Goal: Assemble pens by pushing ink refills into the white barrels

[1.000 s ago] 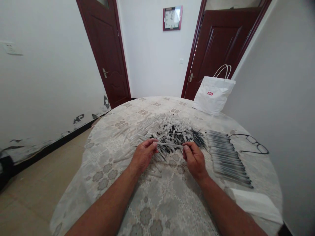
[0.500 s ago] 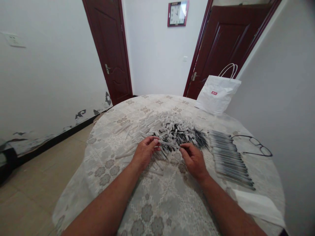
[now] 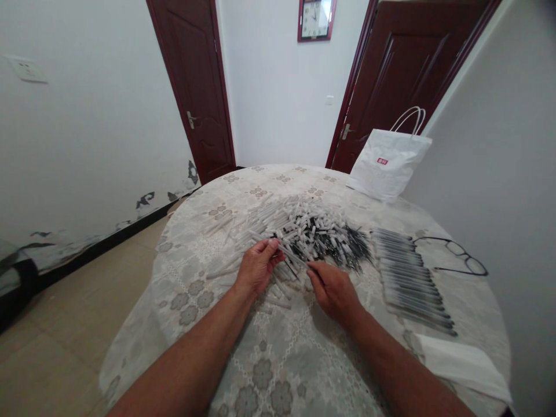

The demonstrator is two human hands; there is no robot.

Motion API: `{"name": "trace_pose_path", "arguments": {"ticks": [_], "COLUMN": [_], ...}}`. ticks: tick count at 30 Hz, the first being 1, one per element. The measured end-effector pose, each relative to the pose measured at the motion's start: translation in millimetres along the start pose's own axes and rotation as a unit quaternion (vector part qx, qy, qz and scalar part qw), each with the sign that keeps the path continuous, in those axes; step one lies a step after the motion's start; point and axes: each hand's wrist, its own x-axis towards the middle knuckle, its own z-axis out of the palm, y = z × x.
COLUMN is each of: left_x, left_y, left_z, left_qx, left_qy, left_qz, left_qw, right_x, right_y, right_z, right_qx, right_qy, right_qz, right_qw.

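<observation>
My left hand [image 3: 259,266] is closed, pinching one end of a slim, pale translucent pen barrel [image 3: 295,258] between thumb and fingers. The other end of the barrel meets the pinched fingertips of my right hand [image 3: 333,288]. Held this way, the barrel slants down to the right, just above the near edge of a heap. That heap has pale pen tubes [image 3: 264,220], short whitish caps [image 3: 319,217] and thin black refills [image 3: 351,246]. A few loose tubes [image 3: 278,295] lie under and beside my left hand. Whether a refill is inside the barrel is too small to tell.
Right of the heap, a neat row of pens [image 3: 412,284] lies side by side. Past it are eyeglasses [image 3: 463,258] and a white paper or cloth piece [image 3: 460,362]. A white carrier bag [image 3: 391,165] stands at the back right of the round table [image 3: 260,370] with its patterned cloth.
My right hand has shifted slightly left and down, closer to my left hand, and the barrel now tilts more steeply. The whole view has shifted a little.
</observation>
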Motion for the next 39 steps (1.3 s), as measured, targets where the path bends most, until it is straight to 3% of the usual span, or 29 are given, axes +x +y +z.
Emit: {"name": "trace_pose_path", "arguments": {"ticks": [3, 5, 8, 11, 13, 15, 17, 19, 21, 24, 28, 33, 37, 39], "left_x": [0.1, -0.4, -1.7, -3.0, -3.8, -4.9, -6.3, -8.0, -9.7, -12.9, -19.7, -30.3, -34.3, -34.4], "left_y": [1.2, 2.5, 4.1, 4.5, 4.2, 3.1, 1.2, -1.4, -4.1, -6.9, -5.5, -1.5, -4.5, -6.7], "left_z": [0.5, 1.6, 3.5, 4.5, 5.1, 6.2, 7.7, 9.3, 10.5, 11.9, 16.9, 27.9, 29.7, 27.6], "left_qx": [0.005, 0.01, 0.017, 0.022, 0.029, 0.039, 0.052, 0.069, 0.101, 0.177, 0.276, 0.445, 0.487, 0.506], "left_qy": [-0.01, -0.014, -0.013, -0.017, -0.021, -0.018, -0.01, -0.005, -0.011, -0.053, -0.118, -0.15, -0.169, -0.178], "left_qz": [-0.003, -0.007, -0.009, -0.009, -0.012, -0.013, -0.007, 0.002, 0.004, -0.019, -0.023, 0.019, 0.038, 0.04], "left_qw": [1.0, 1.0, 1.0, 1.0, 0.999, 0.999, 0.999, 0.998, 0.995, 0.983, 0.953, 0.883, 0.856, 0.843], "right_x": [1.4, 2.4, 3.3, 3.4, 3.4, 3.9, 5.1, 7.1, 9.7, 14.4, 18.3, 17.6, 17.9, 19.8], "right_y": [-3.3, -3.2, -1.6, 1.0, 3.8, 6.8, 8.2, 6.8, 3.0, -3.4, -8.0, -0.1, 39.8, 70.9], "right_z": [-3.3, -4.5, -4.3, -3.4, -2.4, -1.5, -1.7, -4.4, -9.7, -20.3, -38.4, -73.7, -110.5, -128.9], "right_qx": [0.088, 0.171, 0.314, 0.427, 0.468, 0.477, 0.438, 0.337, 0.198, 0.067, -0.033, -0.18, -0.276, -0.353], "right_qy": [-0.03, -0.057, -0.098, -0.121, -0.126, -0.133, -0.143, -0.144, -0.113, -0.071, -0.084, -0.197, -0.218, -0.205], "right_qz": [0.086, 0.164, 0.281, 0.345, 0.368, 0.382, 0.369, 0.311, 0.196, 0.085, 0.046, 0.072, 0.134, 0.213], "right_qw": [0.992, 0.97, 0.902, 0.827, 0.794, 0.78, 0.807, 0.877, 0.954, 0.992, 0.995, 0.961, 0.926, 0.888]}}
